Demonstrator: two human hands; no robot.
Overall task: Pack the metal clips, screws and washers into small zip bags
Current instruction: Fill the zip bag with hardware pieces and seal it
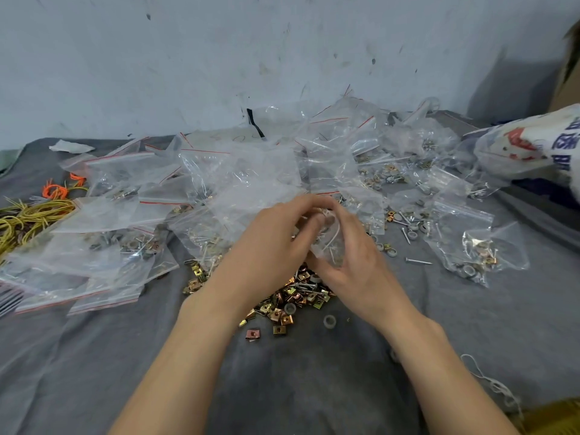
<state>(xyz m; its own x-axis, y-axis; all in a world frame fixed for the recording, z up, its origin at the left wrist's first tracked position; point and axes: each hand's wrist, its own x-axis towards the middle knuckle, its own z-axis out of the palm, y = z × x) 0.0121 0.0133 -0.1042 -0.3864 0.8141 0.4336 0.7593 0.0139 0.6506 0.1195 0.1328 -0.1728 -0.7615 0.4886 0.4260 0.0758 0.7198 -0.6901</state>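
Note:
Both hands meet over the middle of the grey cloth. My left hand (273, 243) and my right hand (351, 255) pinch a small clear zip bag (326, 243) between them, fingers curled at its top edge. Under my wrists lies a heap of brass-coloured metal clips (292, 296) mixed with screws and grey washers (329, 321). Loose screws (419, 262) and washers are scattered to the right. Filled zip bags (470, 246) with red seal lines lie right, and many more bags (110, 221) are piled left and behind.
Yellow and orange wire ties (34, 211) lie at the left edge. A printed white sack (533, 142) and a cardboard box (565, 76) stand at the right. A blue-grey wall (219, 58) backs the grey cloth (314, 387). A white string (489, 381) lies at lower right.

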